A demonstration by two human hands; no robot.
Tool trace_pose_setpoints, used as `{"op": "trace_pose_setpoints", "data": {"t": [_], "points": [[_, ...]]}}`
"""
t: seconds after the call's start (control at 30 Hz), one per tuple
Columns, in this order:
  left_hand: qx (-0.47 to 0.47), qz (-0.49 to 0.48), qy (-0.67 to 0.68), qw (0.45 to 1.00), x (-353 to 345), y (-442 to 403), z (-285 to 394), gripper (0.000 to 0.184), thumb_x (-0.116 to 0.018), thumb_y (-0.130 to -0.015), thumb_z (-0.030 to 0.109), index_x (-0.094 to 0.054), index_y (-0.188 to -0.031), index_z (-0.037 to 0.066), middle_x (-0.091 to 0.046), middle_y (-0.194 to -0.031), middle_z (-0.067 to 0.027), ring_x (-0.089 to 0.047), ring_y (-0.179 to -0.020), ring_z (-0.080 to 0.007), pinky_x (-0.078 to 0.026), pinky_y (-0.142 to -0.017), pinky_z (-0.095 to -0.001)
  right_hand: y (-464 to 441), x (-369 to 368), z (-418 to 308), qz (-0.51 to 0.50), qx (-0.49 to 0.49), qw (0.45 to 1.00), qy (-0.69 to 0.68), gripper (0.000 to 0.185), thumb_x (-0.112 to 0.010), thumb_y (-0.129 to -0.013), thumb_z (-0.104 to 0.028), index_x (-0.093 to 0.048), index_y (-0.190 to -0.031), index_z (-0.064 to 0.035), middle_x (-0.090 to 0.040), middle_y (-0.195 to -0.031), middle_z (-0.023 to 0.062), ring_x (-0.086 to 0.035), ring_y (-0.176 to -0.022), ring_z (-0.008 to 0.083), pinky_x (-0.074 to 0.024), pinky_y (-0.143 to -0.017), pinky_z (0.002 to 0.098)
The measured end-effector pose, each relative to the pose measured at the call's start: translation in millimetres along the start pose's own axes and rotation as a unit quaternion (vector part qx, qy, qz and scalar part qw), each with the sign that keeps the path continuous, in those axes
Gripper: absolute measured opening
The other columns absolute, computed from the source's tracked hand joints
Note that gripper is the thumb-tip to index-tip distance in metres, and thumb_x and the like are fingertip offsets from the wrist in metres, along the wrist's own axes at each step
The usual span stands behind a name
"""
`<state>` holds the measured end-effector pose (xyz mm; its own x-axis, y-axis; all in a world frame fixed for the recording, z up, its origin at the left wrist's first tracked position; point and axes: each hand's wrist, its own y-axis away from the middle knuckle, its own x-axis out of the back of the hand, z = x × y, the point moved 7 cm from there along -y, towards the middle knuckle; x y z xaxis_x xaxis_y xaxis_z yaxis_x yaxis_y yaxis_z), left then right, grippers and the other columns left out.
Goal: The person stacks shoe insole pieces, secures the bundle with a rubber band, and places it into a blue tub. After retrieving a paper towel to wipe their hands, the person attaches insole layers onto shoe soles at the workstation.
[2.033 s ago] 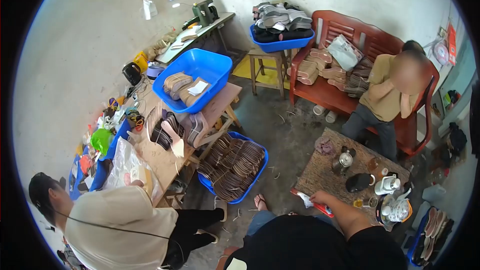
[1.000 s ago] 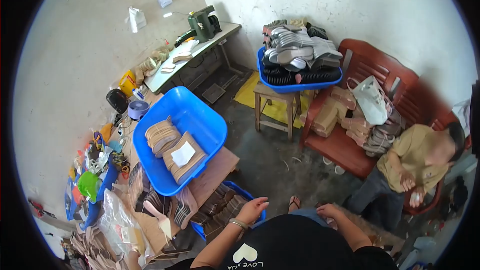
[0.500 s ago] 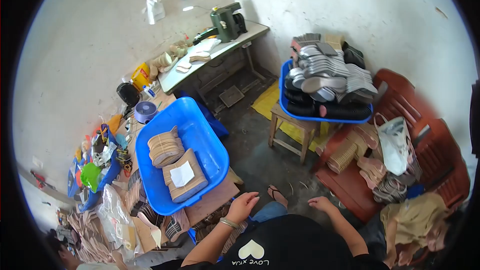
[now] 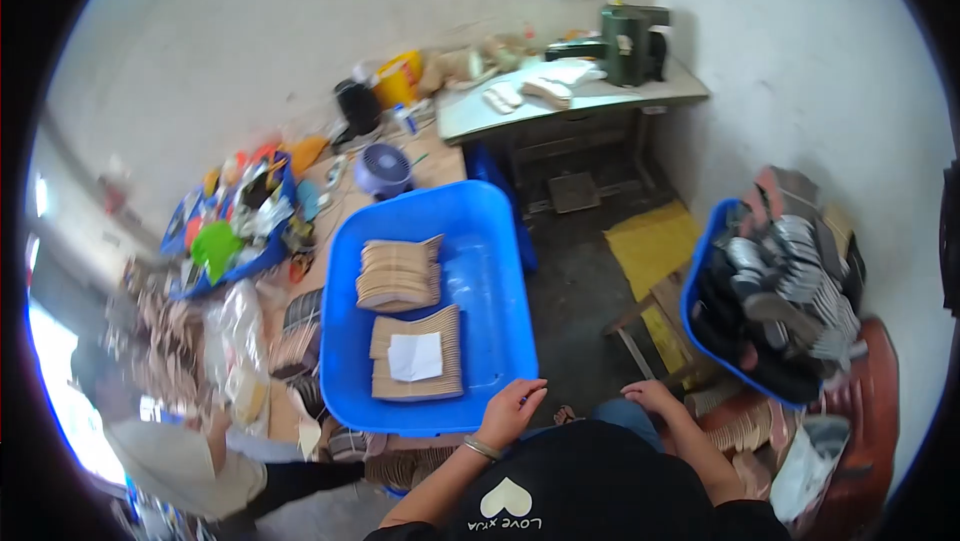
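Observation:
My left hand, with a bracelet at the wrist, is just off the near right corner of a blue plastic tub. Its fingers are loosely parted and hold nothing. Out in front of my body, my right hand hangs in the air, fingers apart and nothing in it. Inside the tub lie two stacks of beige shoe insoles: a far stack and a near stack. A white slip of paper rests on the near one.
A second blue tub, heaped with soles, stands on a wooden stool at right, beside a reddish-brown chair. A sewing machine sits on the back table. A purple fan is behind the tub. Another person is at left.
My view has turned to the right-hand side of the scene's left, so the tubs and sewing table appear farther right. Both hands stay empty, near my waist. The person at left shows more fully.

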<state>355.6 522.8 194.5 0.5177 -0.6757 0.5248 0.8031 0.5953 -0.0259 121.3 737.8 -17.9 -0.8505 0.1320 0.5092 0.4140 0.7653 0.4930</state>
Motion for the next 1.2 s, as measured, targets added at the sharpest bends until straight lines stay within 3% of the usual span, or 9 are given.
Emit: {"op": "trace_pose_setpoints", "data": {"t": [0.1, 0.2, 0.33, 0.47, 0.6, 0.7, 0.83, 1.03, 1.2], "points": [[0.042, 0.105, 0.02, 0.993, 30, 6, -21, 0.019, -0.062, -0.092, 0.017, -0.068, -0.106, 0.005, -0.066, -0.094, -0.0106, -0.064, -0.079, -0.026, -0.052, -0.067, -0.0331, -68, 23, -47, -0.02, 0.043, 0.998, 0.028, 0.023, -0.066, -0.086, -0.02, -0.072, -0.106, -0.0097, -0.071, -0.096, 0.0144, -0.068, -0.091, 0.0233, -0.0518, -0.081, 0.0339], [0.122, 0.207, 0.016, 0.97, 55, 30, -42, 0.017, -0.063, -0.091, 0.015, -0.069, -0.104, 0.004, -0.066, -0.093, -0.0111, -0.064, -0.08, -0.0258, -0.052, -0.067, -0.0334, -135, 55, -135, -0.002, 0.2, 0.977, 0.079, 0.021, -0.066, -0.086, -0.019, -0.072, -0.104, -0.0089, -0.07, -0.093, 0.0135, -0.067, -0.087, 0.0232, -0.0515, -0.078, 0.0323], [0.208, 0.342, -0.014, 0.916, 72, 57, -65, 0.016, -0.063, -0.09, 0.014, -0.069, -0.102, 0.005, -0.066, -0.091, -0.0116, -0.064, -0.08, -0.0263, -0.051, -0.07, -0.0336, -222, 95, -268, 0.041, 0.313, 0.949, 0.003, 0.019, -0.064, -0.089, -0.016, -0.07, -0.102, -0.0032, -0.069, -0.089, 0.0067, -0.063, -0.081, 0.0149, -0.0499, -0.075, 0.0295], [0.308, 0.433, -0.021, 0.847, 68, 64, -60, 0.017, -0.063, -0.09, 0.016, -0.069, -0.102, 0.006, -0.065, -0.092, -0.0115, -0.063, -0.084, -0.0273, -0.05, -0.074, -0.0344, -288, 88, -405, -0.011, 0.412, 0.911, -0.011, 0.019, -0.064, -0.089, -0.015, -0.07, -0.1, 0.0001, -0.066, -0.083, 0.0073, -0.06, -0.075, 0.0133, -0.0473, -0.069, 0.0263], [0.373, 0.494, -0.073, 0.782, 43, 67, -51, 0.018, -0.064, -0.089, 0.018, -0.069, -0.102, 0.007, -0.064, -0.097, -0.0107, -0.061, -0.093, -0.0283, -0.049, -0.081, -0.0373, -310, 22, -492, -0.155, 0.478, 0.863, 0.042, 0.024, -0.067, -0.087, -0.015, -0.066, -0.107, 0.0004, -0.066, -0.093, 0.0096, -0.064, -0.085, 0.0182, -0.0491, -0.076, 0.0294], [0.408, 0.547, -0.146, 0.716, 25, 72, -27, 0.02, -0.065, -0.088, 0.019, -0.069, -0.104, 0.007, -0.063, -0.103, -0.0114, -0.058, -0.101, -0.0306, -0.047, -0.088, -0.0397, -309, -41, -503, -0.227, 0.542, 0.791, 0.17, 0.04, -0.071, -0.081, -0.018, -0.061, -0.114, 0.0012, -0.063, -0.102, 0.0168, -0.061, -0.098, 0.0313, -0.0477, -0.086, 0.0379], [0.464, 0.624, -0.144, 0.612, -21, 96, -1, 0.026, -0.064, -0.088, 0.021, -0.066, -0.11, 0.007, -0.059, -0.112, -0.0133, -0.055, -0.107, -0.0331, -0.045, -0.093, -0.0409, -293, -133, -452, -0.426, 0.507, 0.665, 0.346, 0.05, -0.077, -0.075, -0.022, -0.06, -0.117, 0.0005, -0.062, -0.113, 0.017, -0.059, -0.104, 0.0328, -0.0464, -0.09, 0.04], [0.545, 0.692, -0.072, 0.467, -113, 136, 10, 0.033, -0.064, -0.089, 0.025, -0.062, -0.117, 0.007, -0.056, -0.119, -0.0132, -0.052, -0.112, -0.0324, -0.043, -0.097, -0.0402, -197, -211, -465, -0.294, 0.771, 0.509, 0.246, 0.065, -0.07, -0.08, -0.035, -0.05, -0.135, -0.0067, -0.037, -0.15, 0.0149, -0.033, -0.138, 0.0355, -0.0256, -0.111, 0.0479], [0.572, 0.733, 0.007, 0.368, -204, 147, -1, 0.034, -0.062, -0.09, 0.028, -0.062, -0.117, 0.006, -0.056, -0.119, -0.0143, -0.053, -0.113, -0.0332, -0.043, -0.097, -0.0407, -207, -292, -429, -0.226, 0.787, 0.43, 0.38, 0.066, -0.055, -0.09, -0.039, -0.036, -0.148, -0.0114, -0.023, -0.158, 0.0115, -0.021, -0.145, 0.0317, -0.0163, -0.116, 0.0463]]}}
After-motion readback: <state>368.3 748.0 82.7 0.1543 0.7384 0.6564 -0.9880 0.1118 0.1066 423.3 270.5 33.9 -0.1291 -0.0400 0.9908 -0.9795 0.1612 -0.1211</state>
